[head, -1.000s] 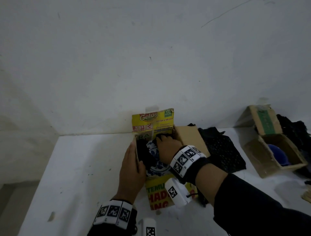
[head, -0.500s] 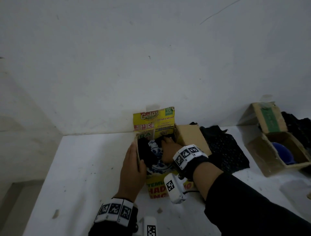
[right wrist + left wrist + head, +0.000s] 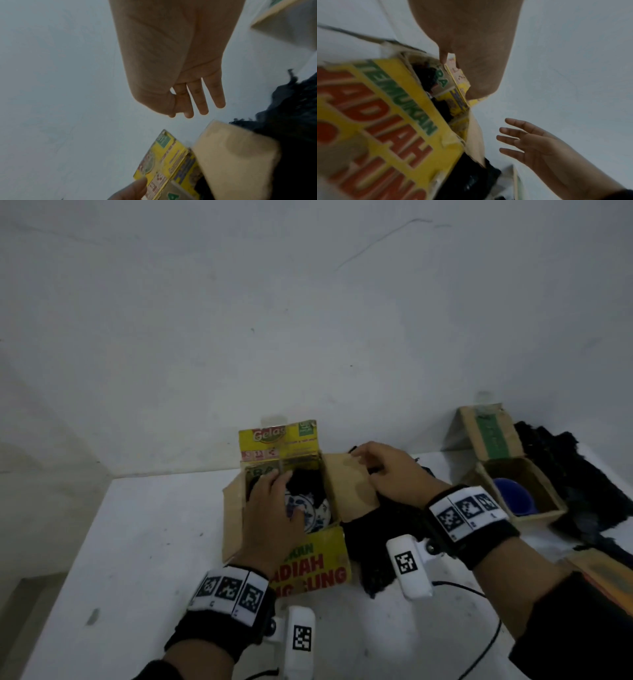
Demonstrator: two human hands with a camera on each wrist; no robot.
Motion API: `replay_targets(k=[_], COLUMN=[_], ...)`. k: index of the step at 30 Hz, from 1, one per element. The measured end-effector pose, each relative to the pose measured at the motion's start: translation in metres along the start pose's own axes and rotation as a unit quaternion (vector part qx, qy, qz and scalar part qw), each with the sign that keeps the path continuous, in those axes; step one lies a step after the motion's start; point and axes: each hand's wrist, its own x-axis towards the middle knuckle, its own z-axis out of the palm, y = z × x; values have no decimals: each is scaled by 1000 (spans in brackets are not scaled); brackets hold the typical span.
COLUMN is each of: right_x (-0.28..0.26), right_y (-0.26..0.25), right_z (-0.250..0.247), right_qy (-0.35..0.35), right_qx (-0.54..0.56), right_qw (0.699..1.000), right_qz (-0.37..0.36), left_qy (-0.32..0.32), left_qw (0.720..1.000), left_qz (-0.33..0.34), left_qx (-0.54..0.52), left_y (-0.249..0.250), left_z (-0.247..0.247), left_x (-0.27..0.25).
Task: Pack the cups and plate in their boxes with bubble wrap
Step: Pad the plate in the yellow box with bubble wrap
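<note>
While your hands work the box, left to right:
Left hand [image 3: 270, 518]: fingers flat over the yellow box [image 3: 310, 568] opening, holding nothing.
Blue-and-white cup [image 3: 308, 513]: inside, amid black wrap [image 3: 305, 482] — head view only.
Right hand [image 3: 394, 474]: relaxed above the brown flap [image 3: 346, 484] — the wrist view shows a gap.

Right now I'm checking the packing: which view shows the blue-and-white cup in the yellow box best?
The head view: the cup shows inside the yellow box, amid black wrap, beside the left hand. The left wrist view shows only a dark, blurred interior; the right wrist view shows just the flaps.
</note>
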Motion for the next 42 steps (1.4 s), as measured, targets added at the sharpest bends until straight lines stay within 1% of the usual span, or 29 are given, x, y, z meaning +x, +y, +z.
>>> replay_targets(k=[1, 3, 6, 8, 10, 12, 15, 18, 21, 23, 25, 28, 30, 33, 35, 37, 42], right_x=[-8, -24, -41, -48, -55, -62, -68, -63, -55, -54, -57, -66, -72, -79, -81, -82, -87], right_y=[10, 31, 62, 79, 93, 104, 114, 116, 122, 128, 134, 139, 140, 135, 130, 122, 92], right_z=[-5, -10, -6, 4, 16, 32, 55, 72, 80, 80, 74, 60, 45, 19, 3, -11, -46], right_qy=[4, -12, -41, -57, -69, -62, -12, 16, 37, 38, 25, 20, 32, 52, 57, 71, 122], right_qx=[8, 23, 6, -14, -6, -3, -35, -58, -47, -10, 26, 78, 137, 245, 284, 313, 419], right_qw=[1000, 998, 996, 994, 992, 990, 992, 993, 993, 994, 995, 993, 985, 962, 948, 935, 892], right_qz=[19, 53, 85, 96, 109, 124, 120, 99, 97, 99, 89, 85, 97, 111, 130, 149, 120], left_qy=[-18, -56, -91, -115, -152, -188, -223, -227, -232, -227, -209, -171, -161, -178, -192, -195, -157], left_qw=[1000, 995, 985, 976, 968, 964, 965, 968, 968, 969, 973, 983, 983, 978, 978, 979, 972], left_qz=[22, 73, 143, 178, 195, 187, 137, 88, 77, 82, 85, 68, 61, 61, 62, 64, 77], left_qx=[-15, -29, -34, -43, -43, -25, -14, -53, -52, -51, -39, 21, 61, 84, 60, 4, -154], left_y=[14, 40, 73, 89, 99, 104, 102, 97, 97, 96, 95, 101, 107, 117, 125, 135, 164], left_z=[4, 14, 34, 51, 70, 87, 105, 114, 119, 125, 132, 137, 137, 137, 138, 138, 125], left_x=[-1, -2, -6, -11, -20, -28, -37, -42, -42, -40, -39, -36, -33, -28, -25, -22, -12])
